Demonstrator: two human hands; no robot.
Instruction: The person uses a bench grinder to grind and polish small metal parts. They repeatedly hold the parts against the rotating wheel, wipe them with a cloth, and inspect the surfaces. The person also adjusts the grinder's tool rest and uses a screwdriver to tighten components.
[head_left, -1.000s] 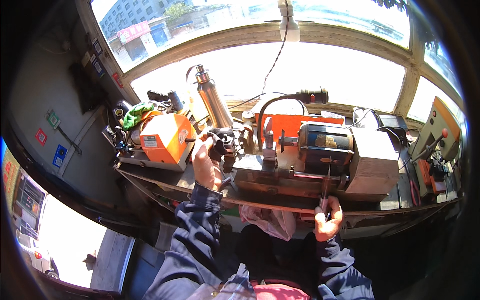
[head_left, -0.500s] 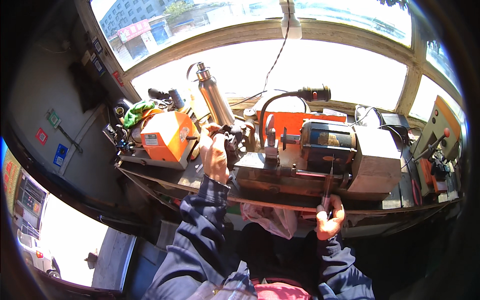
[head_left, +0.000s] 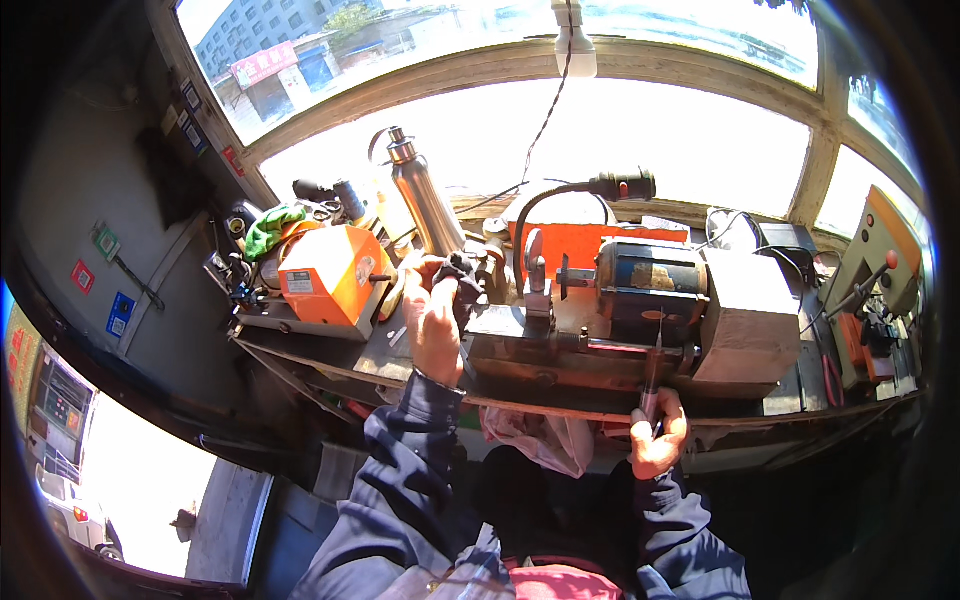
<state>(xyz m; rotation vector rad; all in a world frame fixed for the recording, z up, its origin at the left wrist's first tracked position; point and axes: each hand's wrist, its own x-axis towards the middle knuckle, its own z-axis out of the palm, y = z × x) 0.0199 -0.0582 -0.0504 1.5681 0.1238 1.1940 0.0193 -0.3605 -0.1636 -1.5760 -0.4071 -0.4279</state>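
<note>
My left hand [head_left: 434, 328] is closed round a dark knob-like part [head_left: 462, 274] at the left end of a bench machine [head_left: 570, 365]; the fingertips are partly hidden behind it. To the right of that grip, the machine carries a dark motor [head_left: 652, 282] and a grey metal housing [head_left: 752, 318]. In front of the bench edge, my right hand [head_left: 660, 440] grips a slim screwdriver-like tool [head_left: 652, 385]. Its thin shaft points upward in front of the motor. The fingers are wrapped round its handle.
An orange machine [head_left: 335, 275] stands left of my left hand, with a tall metal bottle [head_left: 425, 200] behind. A bent lamp [head_left: 622, 187] arches over the bench machine. Another machine with a red-knobbed lever [head_left: 868, 285] stands at the right. A pale bag [head_left: 545, 440] hangs below the bench.
My left hand has turned and shifted slightly at the dark knob-like part, its fingers changing position. My right hand keeps the tool in nearly the same place. The view has shifted slightly.
</note>
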